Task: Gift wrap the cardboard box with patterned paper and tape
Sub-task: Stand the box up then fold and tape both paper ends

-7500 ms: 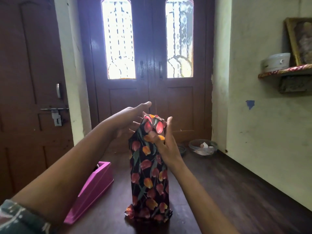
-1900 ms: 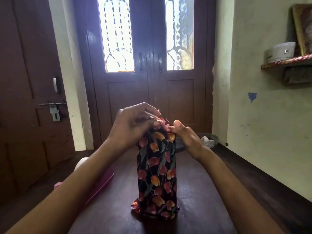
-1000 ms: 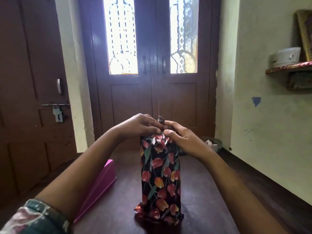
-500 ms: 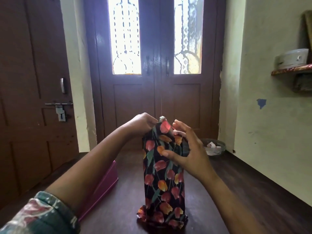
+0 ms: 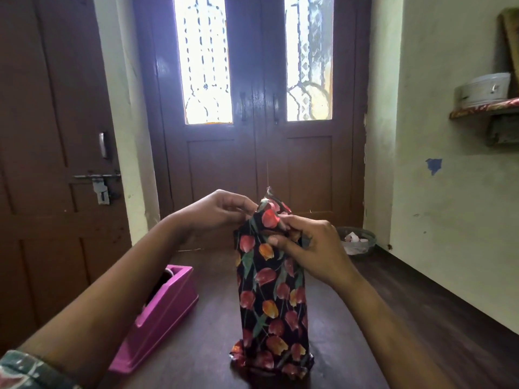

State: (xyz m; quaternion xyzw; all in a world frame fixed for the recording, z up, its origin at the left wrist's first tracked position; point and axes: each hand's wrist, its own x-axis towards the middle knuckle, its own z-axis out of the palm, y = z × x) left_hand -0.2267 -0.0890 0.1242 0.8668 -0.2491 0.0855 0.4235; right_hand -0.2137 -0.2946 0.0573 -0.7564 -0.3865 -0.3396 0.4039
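Dark wooden table (image 5: 365, 346), wrapped box (image 5: 271, 299), pink tape dispenser (image 5: 163, 313)

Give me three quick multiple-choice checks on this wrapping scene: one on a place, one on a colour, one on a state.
1. Where is the tape dispenser?
A. On the table, left of the wrapped box
B. On the wall shelf
C. On the floor by the door

2. What is the wrapped box's ground colour?
A. White
B. Black
C. Yellow

3. How is the wrapped box placed?
A. Lying flat
B. Lifted off the table
C. Standing on end

Answers:
1. A: the pink dispenser sits beside the left forearm.
2. B: black shows between the red and orange tulips.
3. C: its base rests on the table, while the left hand and right hand pinch its top.
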